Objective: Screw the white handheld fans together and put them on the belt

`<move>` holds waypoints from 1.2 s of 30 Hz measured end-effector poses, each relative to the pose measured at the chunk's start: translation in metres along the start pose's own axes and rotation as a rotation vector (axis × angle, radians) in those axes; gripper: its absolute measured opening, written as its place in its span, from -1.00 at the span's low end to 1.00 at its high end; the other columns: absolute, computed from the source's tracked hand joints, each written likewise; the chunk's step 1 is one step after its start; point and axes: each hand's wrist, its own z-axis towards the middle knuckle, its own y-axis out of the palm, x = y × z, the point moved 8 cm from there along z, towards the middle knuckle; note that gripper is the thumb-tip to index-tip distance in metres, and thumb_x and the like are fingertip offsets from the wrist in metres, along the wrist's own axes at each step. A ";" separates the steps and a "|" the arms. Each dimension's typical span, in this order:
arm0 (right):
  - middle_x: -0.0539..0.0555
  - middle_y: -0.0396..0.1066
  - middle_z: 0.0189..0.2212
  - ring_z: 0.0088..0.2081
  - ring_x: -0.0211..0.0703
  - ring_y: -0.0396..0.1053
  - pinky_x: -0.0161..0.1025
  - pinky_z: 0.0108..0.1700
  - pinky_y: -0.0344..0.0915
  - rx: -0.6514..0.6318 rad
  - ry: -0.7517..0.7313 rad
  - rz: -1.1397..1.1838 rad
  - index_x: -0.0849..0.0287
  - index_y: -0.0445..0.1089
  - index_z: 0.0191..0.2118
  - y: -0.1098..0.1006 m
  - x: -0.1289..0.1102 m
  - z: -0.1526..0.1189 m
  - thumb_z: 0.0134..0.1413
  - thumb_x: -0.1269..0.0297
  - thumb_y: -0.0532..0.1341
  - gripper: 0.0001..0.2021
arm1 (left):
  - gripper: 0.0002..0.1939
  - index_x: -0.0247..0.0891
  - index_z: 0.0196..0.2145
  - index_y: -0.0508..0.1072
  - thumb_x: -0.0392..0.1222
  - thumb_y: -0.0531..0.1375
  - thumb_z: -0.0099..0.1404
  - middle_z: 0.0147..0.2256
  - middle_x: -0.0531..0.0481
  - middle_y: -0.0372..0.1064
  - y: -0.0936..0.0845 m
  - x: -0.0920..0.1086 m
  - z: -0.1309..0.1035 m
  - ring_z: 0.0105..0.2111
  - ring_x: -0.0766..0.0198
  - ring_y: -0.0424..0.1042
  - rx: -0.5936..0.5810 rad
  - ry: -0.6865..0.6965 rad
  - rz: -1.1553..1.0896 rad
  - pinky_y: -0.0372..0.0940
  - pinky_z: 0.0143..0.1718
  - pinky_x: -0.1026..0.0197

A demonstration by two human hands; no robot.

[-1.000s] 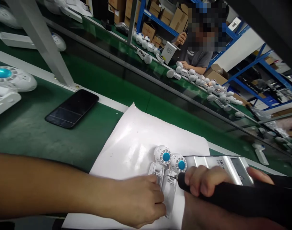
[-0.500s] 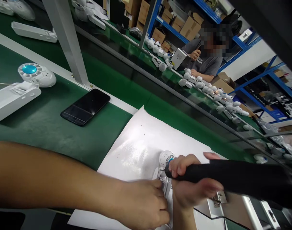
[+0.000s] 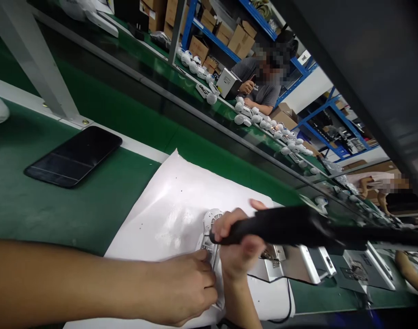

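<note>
In the head view a white device with a round vented head (image 3: 213, 216) and a long open body lies on white sheeting (image 3: 154, 214). My left hand (image 3: 184, 285) is closed over the device's body, its fingertips partly hidden. In my right hand (image 3: 241, 244) is a black electric screwdriver (image 3: 280, 226), gripped near its front end. The screwdriver points left, with its tip over the device just below the round head. Whether the tip touches a screw I cannot make out.
A black phone (image 3: 73, 155) lies on the green bench left of the sheeting. Metal brackets (image 3: 308, 265) stand at the right. Beyond the metal rail, a co-worker (image 3: 260, 87) sits behind several white devices (image 3: 263, 121). Another person (image 3: 376, 183) is farther right.
The view has swung right, so the bench things appear farther left. Both hands stay at the device; the screwdriver's rear shows more. A second person has come into view at the right.
</note>
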 end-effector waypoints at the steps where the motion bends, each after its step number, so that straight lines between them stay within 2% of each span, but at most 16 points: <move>1: -0.21 0.28 -0.57 -0.66 -0.25 0.12 -0.29 -0.62 0.20 0.058 -0.064 -0.036 -0.05 0.20 0.18 -0.015 -0.016 0.004 0.31 -0.29 0.23 -0.45 | -0.81 -0.20 -0.32 0.39 -0.17 0.34 0.36 -0.42 0.07 0.40 0.000 0.002 0.003 -0.42 0.23 0.36 -0.018 0.018 -0.026 0.26 -0.16 0.07; 2: -0.20 0.30 -0.57 -0.65 -0.23 0.13 -0.25 -0.60 0.25 0.117 -0.131 -0.078 -0.04 0.20 0.21 -0.032 -0.033 0.007 0.30 -0.34 0.21 -0.40 | -0.82 -0.22 -0.32 0.39 -0.19 0.34 0.36 -0.42 0.06 0.40 -0.001 0.003 0.006 -0.43 0.23 0.35 -0.032 0.029 -0.051 0.25 -0.19 0.06; 3: -0.17 0.32 -0.57 -0.64 -0.20 0.16 -0.21 -0.58 0.28 0.230 -0.253 -0.200 0.00 0.23 0.20 -0.053 -0.054 0.008 0.33 -0.34 0.16 -0.41 | -0.81 -0.23 -0.33 0.39 -0.20 0.34 0.37 -0.41 0.04 0.40 -0.002 0.003 0.008 -0.44 0.23 0.35 -0.040 0.030 -0.070 0.24 -0.21 0.06; 5: -0.14 0.31 -0.58 -0.63 -0.14 0.18 -0.16 -0.59 0.29 0.337 -0.400 -0.424 0.06 0.28 0.13 -0.086 -0.082 0.011 0.34 -0.32 0.16 -0.44 | -0.79 -0.23 -0.36 0.38 -0.22 0.35 0.36 -0.41 0.04 0.39 -0.005 0.003 0.009 -0.45 0.25 0.34 -0.037 0.022 -0.082 0.23 -0.22 0.07; 8: -0.14 0.28 -0.61 -0.67 -0.12 0.14 -0.13 -0.65 0.25 0.372 -0.407 -0.504 0.07 0.28 0.06 -0.122 -0.085 0.020 0.37 -0.26 0.14 -0.51 | -0.78 -0.24 -0.36 0.38 -0.24 0.36 0.35 -0.43 0.06 0.38 -0.006 0.002 0.008 -0.46 0.27 0.33 -0.025 0.012 -0.082 0.21 -0.20 0.08; 11: -0.16 0.26 -0.63 -0.72 -0.13 0.11 -0.13 -0.71 0.23 0.369 -0.413 -0.502 0.06 0.26 0.04 -0.136 -0.079 0.022 0.35 -0.33 0.10 -0.47 | -0.79 -0.24 -0.35 0.38 -0.22 0.36 0.36 -0.45 0.08 0.38 -0.002 0.002 0.005 -0.47 0.26 0.33 -0.038 0.014 -0.094 0.19 -0.19 0.08; 14: -0.20 0.23 -0.65 -0.73 -0.16 0.09 -0.16 -0.70 0.24 0.333 -0.328 -0.454 0.02 0.24 0.07 -0.127 -0.074 0.019 0.32 -0.43 0.03 -0.40 | -0.78 -0.24 -0.37 0.37 -0.22 0.34 0.37 -0.45 0.07 0.38 -0.001 0.002 0.006 -0.49 0.27 0.31 -0.036 0.015 -0.094 0.20 -0.19 0.08; 17: -0.22 0.21 -0.66 -0.72 -0.19 0.04 -0.20 -0.68 0.20 0.261 -0.166 -0.330 -0.04 0.22 0.12 -0.102 -0.064 0.011 0.29 -0.50 -0.06 -0.34 | -0.79 -0.24 -0.37 0.38 -0.21 0.32 0.39 -0.44 0.06 0.39 -0.002 0.002 0.008 -0.47 0.26 0.33 -0.036 0.016 -0.096 0.20 -0.21 0.08; 22: -0.24 0.23 -0.64 -0.71 -0.21 0.05 -0.23 -0.64 0.21 0.194 -0.071 -0.232 -0.06 0.18 0.08 -0.066 -0.042 0.000 0.24 -0.51 0.08 -0.36 | -0.79 -0.24 -0.36 0.39 -0.19 0.30 0.42 -0.42 0.04 0.40 -0.005 0.002 0.011 -0.44 0.24 0.37 -0.041 0.015 -0.083 0.21 -0.22 0.05; 28: -0.23 0.23 -0.62 -0.69 -0.24 0.08 -0.26 -0.61 0.23 0.187 -0.036 -0.203 -0.02 0.18 0.04 -0.066 -0.021 0.002 0.26 -0.43 0.16 -0.41 | -0.80 -0.26 -0.36 0.42 -0.20 0.36 0.35 -0.44 0.05 0.39 -0.006 0.004 0.012 -0.45 0.24 0.35 -0.042 0.031 -0.056 0.21 -0.25 0.06; 33: -0.22 0.24 -0.61 -0.69 -0.27 0.09 -0.30 -0.62 0.20 0.146 -0.006 -0.164 0.01 0.21 0.00 -0.058 -0.005 -0.001 0.28 -0.25 0.26 -0.52 | -0.81 -0.26 -0.35 0.42 -0.20 0.32 0.41 -0.45 0.06 0.38 -0.007 0.005 0.011 -0.47 0.25 0.32 -0.036 0.033 -0.037 0.21 -0.21 0.06; 36: -0.23 0.24 -0.60 -0.69 -0.29 0.09 -0.33 -0.63 0.18 0.124 -0.005 -0.157 0.01 0.20 -0.01 -0.054 0.001 -0.003 0.28 -0.23 0.26 -0.54 | -0.80 -0.25 -0.34 0.40 -0.19 0.31 0.42 -0.43 0.08 0.39 -0.007 0.004 0.009 -0.47 0.26 0.30 -0.039 0.016 -0.060 0.21 -0.19 0.06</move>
